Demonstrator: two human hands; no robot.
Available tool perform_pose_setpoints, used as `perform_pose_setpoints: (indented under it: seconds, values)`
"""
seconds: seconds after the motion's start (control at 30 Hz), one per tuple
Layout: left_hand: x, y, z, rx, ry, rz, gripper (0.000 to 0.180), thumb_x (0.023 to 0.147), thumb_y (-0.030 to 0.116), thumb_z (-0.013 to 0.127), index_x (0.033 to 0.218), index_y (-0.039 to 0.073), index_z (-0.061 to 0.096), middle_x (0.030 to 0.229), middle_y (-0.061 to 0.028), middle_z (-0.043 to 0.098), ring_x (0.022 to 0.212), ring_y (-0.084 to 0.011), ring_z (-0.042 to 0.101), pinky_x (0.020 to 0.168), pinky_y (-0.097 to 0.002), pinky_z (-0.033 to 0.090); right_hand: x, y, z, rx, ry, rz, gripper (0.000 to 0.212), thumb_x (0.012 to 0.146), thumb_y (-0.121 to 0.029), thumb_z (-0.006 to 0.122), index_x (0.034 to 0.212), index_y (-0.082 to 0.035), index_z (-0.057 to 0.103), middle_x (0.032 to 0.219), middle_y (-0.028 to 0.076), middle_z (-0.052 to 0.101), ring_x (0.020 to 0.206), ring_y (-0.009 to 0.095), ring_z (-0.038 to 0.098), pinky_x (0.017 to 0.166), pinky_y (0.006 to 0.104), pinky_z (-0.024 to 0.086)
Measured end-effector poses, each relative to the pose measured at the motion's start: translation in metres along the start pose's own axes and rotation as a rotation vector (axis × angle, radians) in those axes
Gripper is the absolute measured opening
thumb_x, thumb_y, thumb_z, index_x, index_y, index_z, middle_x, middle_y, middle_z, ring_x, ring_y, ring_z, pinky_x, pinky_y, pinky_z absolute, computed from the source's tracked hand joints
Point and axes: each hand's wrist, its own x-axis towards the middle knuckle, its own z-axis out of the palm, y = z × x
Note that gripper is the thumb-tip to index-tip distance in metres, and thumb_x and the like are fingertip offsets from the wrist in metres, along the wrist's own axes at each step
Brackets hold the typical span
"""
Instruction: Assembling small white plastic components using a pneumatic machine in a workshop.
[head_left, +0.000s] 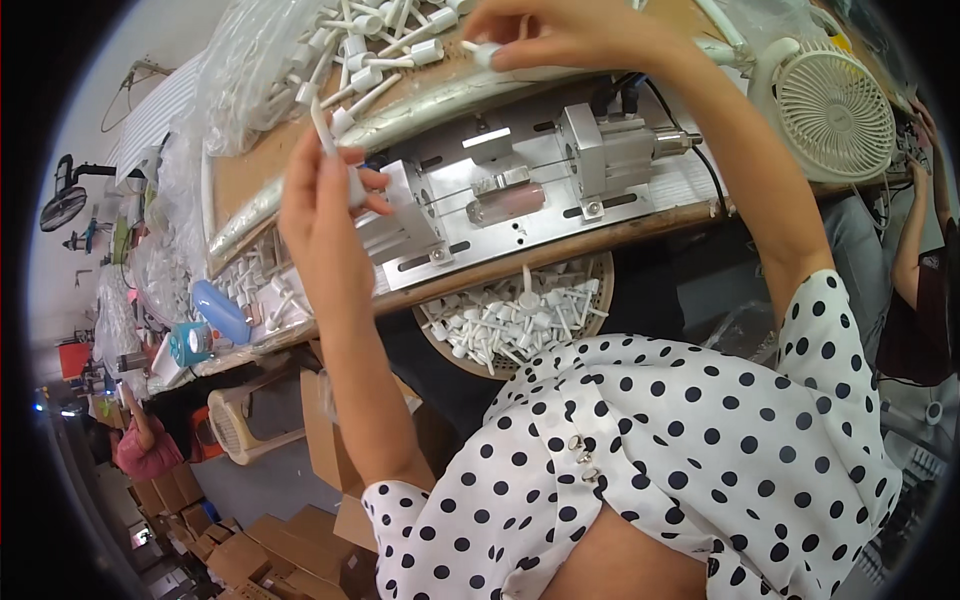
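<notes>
Left hand (325,195) pinching white wand applicator (330,150) upright just left of metal press jig (500,190) holding pink tube (507,203); right hand (560,35) closed on white cap piece (487,55) by bagged applicators (370,50).

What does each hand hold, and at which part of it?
The left hand holds a white applicator wand by its cap end, stem pointing up. The right hand pinches a white cap piece at its end.

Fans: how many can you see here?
2. A white desk fan stands at the right end of the workbench, beyond the metal press. A black fan is mounted far off on the left. Others may be hidden by clutter.
</notes>
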Motion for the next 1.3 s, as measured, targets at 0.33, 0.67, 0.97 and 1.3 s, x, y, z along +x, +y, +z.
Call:
perform_pose_setpoints:
  seconds: [0.33, 0.67, 0.97, 1.3]
  values:
    - [-0.074, -0.029, 0.019, -0.225, 0.046, -0.127, 0.016, 0.089, 0.007, 0.048, 0.102, -0.002, 0.048, 0.096, -0.0149, 0.056, 0.073, -0.0213, 0.062, 0.047, -0.024, 0.053, -0.068, -0.044, 0.102, -0.163, 0.216, -0.377, 0.017, 0.062, -0.012, 0.068, 0.071, -0.005, 0.055, 0.071, 0.007, 0.056, 0.073, 0.022, 0.057, 0.067, 0.0301, 0.046]
    - [-0.105, -0.028, 0.004, -0.124, -0.02, -0.148, 0.033, 0.081, -0.002, 0.054, 0.113, -0.005, 0.046, 0.112, -0.0172, 0.052, 0.092, -0.0219, 0.059, 0.077, -0.0301, 0.052, -0.041, -0.056, 0.072, -0.129, -0.024, -0.22, 0.025, 0.064, -0.018, 0.07, 0.081, -0.007, 0.055, 0.07, 0.007, 0.055, 0.071, 0.026, 0.058, 0.064, 0.0368, 0.046]
    - [-0.089, -0.042, 0.043, 0.59, -0.095, 0.333, 0.028, 0.069, -0.002, 0.064, 0.097, -0.002, 0.058, 0.11, -0.0163, 0.05, 0.092, -0.0252, 0.057, 0.074, -0.0271, 0.05, 0.048, -0.006, 0.026, -0.196, -0.11, -0.04, 0.025, 0.078, -0.011, 0.051, 0.1, -0.001, 0.054, 0.088, 0.02, 0.058, 0.082, 0.033, 0.056, 0.072, 0.0376, 0.044]
    - [-0.077, -0.058, 0.065, 0.903, -0.227, 0.463, 0.027, 0.074, 0.001, 0.061, 0.1, -0.002, 0.054, 0.113, -0.0183, 0.05, 0.097, -0.034, 0.055, 0.073, -0.0363, 0.048, -0.039, -0.014, 0.002, 0.284, 0.212, 0.209, 0.018, 0.077, -0.011, 0.057, 0.091, 0.0, 0.057, 0.09, 0.016, 0.059, 0.084, 0.029, 0.056, 0.075, 0.0331, 0.044]
